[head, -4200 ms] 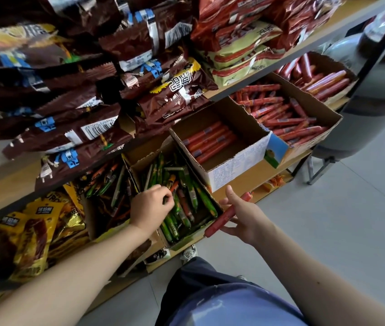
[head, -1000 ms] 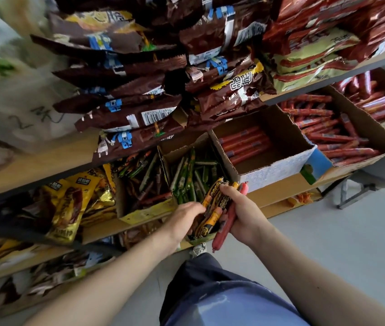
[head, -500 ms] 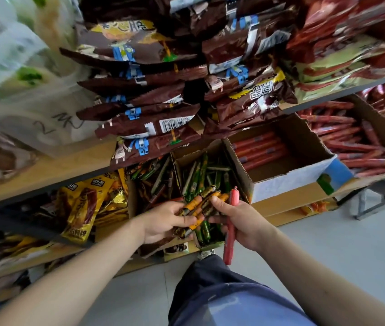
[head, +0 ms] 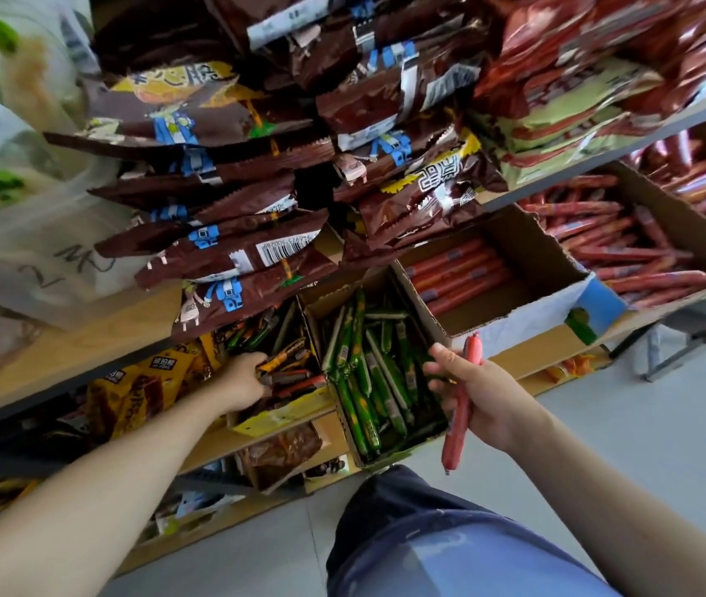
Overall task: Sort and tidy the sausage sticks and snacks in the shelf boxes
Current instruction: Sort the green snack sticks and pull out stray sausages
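Since the earlier frame, the orange-wrapped sticks (head: 282, 366) have left the space above the green-stick box (head: 327, 302) and now sit in the yellow-fronted box (head: 282, 417) just to its left, carried there by the left hand (head: 243, 383). The fingers of this hand are curled on the bundle, low among the sticks already in that box; the fingertips are hidden, so contact is judged rather than confirmed. Current step, by judgement: returning strays to their own box. Next move: release the bundle and lay it parallel with its neighbours. The red sausage stick (head: 462, 407) remains to be sorted. It is held near upright, slightly tilted, in front of the green-stick box, with the right hand (head: 489, 398) clamped round its middle and both ends protruding. Its likely destination is the white-fronted box (head: 528, 316) of matching red sausages (head: 459, 273), up and to the right on the same shelf (head: 528, 364); this calls for a short reach and a lengthwise placement.
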Demonstrator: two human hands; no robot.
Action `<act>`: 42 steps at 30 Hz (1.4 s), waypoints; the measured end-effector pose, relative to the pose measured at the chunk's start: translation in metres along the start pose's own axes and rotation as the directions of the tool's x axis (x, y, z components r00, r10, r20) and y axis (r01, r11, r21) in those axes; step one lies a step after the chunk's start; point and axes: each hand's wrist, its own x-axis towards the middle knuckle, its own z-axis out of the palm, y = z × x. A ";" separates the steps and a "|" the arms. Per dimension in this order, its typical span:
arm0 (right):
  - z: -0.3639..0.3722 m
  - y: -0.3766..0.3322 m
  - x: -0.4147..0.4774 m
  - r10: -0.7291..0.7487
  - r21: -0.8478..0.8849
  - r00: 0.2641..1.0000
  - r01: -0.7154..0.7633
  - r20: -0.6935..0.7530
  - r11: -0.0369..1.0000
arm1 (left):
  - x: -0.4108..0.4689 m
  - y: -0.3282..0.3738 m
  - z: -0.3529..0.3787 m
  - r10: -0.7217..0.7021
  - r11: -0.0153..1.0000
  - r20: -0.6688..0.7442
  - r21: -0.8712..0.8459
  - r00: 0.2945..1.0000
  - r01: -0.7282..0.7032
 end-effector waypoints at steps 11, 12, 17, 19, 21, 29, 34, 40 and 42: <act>-0.027 -0.008 0.007 0.137 0.151 0.985 -0.120 -0.106 0.981 | 0.020 0.008 -0.005 0.045 0.920 -0.137 0.392 0.990 0.013; -0.028 -0.008 0.007 0.139 0.152 0.984 -0.121 -0.111 0.981 | 0.016 0.014 -0.008 0.083 0.919 -0.210 0.393 0.974 0.006; -0.028 -0.006 0.014 0.153 0.121 0.973 -0.133 -0.174 0.984 | -0.004 0.073 0.010 0.337 0.935 -0.433 0.048 0.836 -0.352; -0.027 -0.004 0.017 0.180 0.071 0.959 -0.168 -0.219 0.983 | -0.009 0.094 0.026 0.480 0.870 -0.365 0.077 0.798 -0.488; -0.026 -0.003 0.017 0.192 0.012 0.946 -0.196 -0.260 0.981 | -0.012 0.111 0.041 0.656 0.752 -0.295 0.169 0.695 -0.637; -0.029 -0.006 0.014 0.186 0.067 0.930 -0.174 -0.316 0.983 | -0.031 0.146 0.103 0.860 0.334 0.292 0.297 0.418 -0.895; -0.036 -0.005 0.009 0.172 0.133 0.936 -0.137 -0.307 0.982 | -0.020 0.148 0.103 0.859 0.318 0.278 0.371 0.431 -0.873; -0.038 -0.002 0.008 0.160 0.153 0.937 -0.117 -0.311 0.981 | -0.020 0.130 0.109 0.830 0.218 0.410 0.384 0.377 -0.897; -0.036 -0.002 0.008 0.157 0.150 0.939 -0.116 -0.307 0.982 | -0.024 0.133 0.111 0.787 0.202 0.449 0.460 0.423 -0.865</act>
